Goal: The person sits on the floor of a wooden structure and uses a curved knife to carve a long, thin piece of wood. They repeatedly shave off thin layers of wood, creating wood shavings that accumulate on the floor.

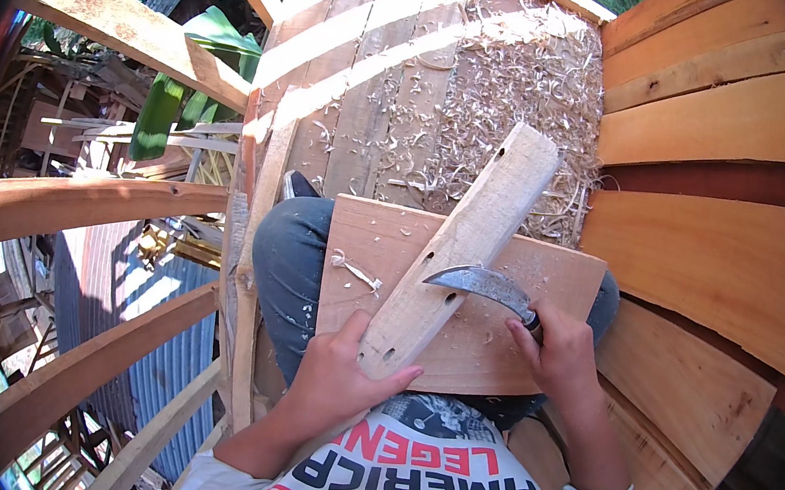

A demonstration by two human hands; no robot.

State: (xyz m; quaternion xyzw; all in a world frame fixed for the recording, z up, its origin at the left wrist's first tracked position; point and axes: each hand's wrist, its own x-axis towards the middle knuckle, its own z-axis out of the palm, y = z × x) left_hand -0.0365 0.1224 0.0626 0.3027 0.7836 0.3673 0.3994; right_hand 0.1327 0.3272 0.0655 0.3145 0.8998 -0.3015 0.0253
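A flat wooden board (520, 364) lies across my lap. Slanting over it is a thick pale piece of wood (485, 212) with several dark holes along its sides; its far end reaches past the board. My left hand (338, 366) grips the near end of this piece, thumb across the end and fingers at its left side. In my right hand (556, 348) is the dark handle of a curved knife (478, 281). Its hooked metal blade points left and lies over the middle of the piece, near a hole; whether the edge touches the wood I cannot tell.
Curled wood shavings (530, 86) cover much of the plank floor (362, 94) ahead. A plank wall (706, 249) rises close on my right. At left runs an open wooden railing (94, 203), with corrugated metal sheets (178, 317) and stacked timber below. One shaving (357, 272) lies on the board.
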